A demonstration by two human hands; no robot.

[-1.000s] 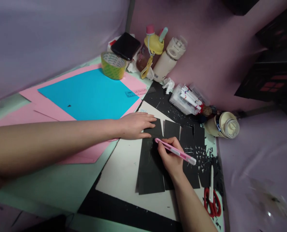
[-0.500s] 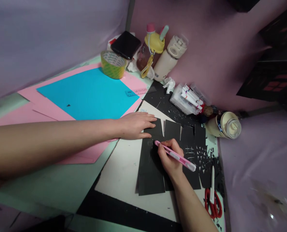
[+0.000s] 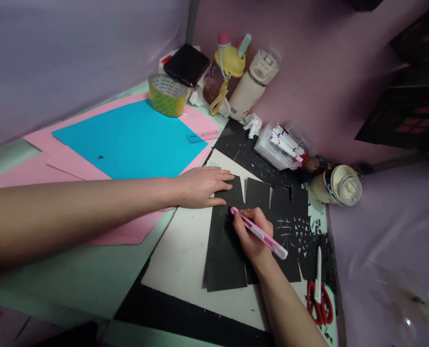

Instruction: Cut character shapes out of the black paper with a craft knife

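My left hand (image 3: 203,187) lies flat with fingers spread, pressing on the upper end of a black card strip (image 3: 226,260). In my right hand (image 3: 253,235) is a slim pink craft knife (image 3: 259,233), gripped near its front end, which is over the same strip. Faint lines show on the card there. More black strips (image 3: 258,193) lie side by side to the right, some with pale slits and small cut-out shapes. Beneath them is a white board (image 3: 178,255). My right hand hides part of the strips.
Red-handled scissors (image 3: 319,303) and a white pen-like tool (image 3: 318,270) lie at the right among black scraps. Blue paper (image 3: 135,144), a clear ruler (image 3: 203,137) and a tape roll (image 3: 168,96) are at the left. Behind stand bottles (image 3: 248,91), a marker box (image 3: 281,147) and a cup (image 3: 324,185).
My right hand and the pink craft knife have shifted slightly left and up along the strip. My left hand stays in place on the card.
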